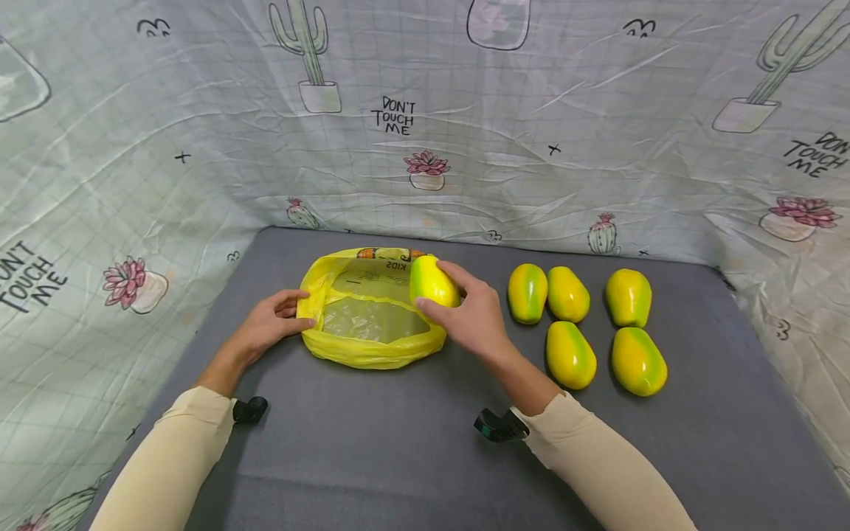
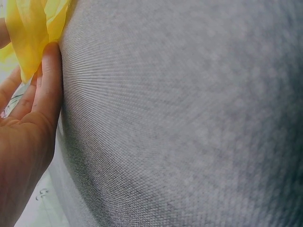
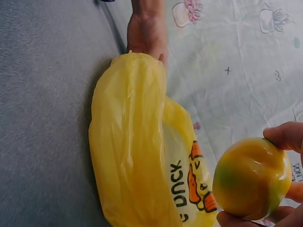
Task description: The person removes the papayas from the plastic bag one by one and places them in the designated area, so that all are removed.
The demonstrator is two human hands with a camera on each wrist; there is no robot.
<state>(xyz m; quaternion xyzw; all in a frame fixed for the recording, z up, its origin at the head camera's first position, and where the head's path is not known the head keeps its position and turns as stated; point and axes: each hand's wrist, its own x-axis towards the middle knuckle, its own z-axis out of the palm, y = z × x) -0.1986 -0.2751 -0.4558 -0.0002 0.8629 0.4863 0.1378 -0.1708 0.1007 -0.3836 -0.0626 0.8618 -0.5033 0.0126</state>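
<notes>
A yellow plastic bag (image 1: 372,354) stands on the grey table with its mouth spread wide and its rim folded outward. My left hand (image 1: 268,324) holds the bag's left edge between thumb and fingers; in the right wrist view the bag hides those fingertips. My right hand (image 1: 474,310) grips a yellow-green mango (image 1: 432,282) above the right part of the bag's opening. The right wrist view shows this mango (image 3: 251,179) end-on, with fingertips around its side. Only part of the bag (image 2: 35,33) and my left hand (image 2: 33,123) appear in the left wrist view.
Several more mangoes (image 1: 571,354) lie to the right of the bag, some close together, two (image 1: 629,297) farther right. A pale curtain (image 1: 505,184) with cactus prints rises behind and beside the grey table (image 1: 372,457).
</notes>
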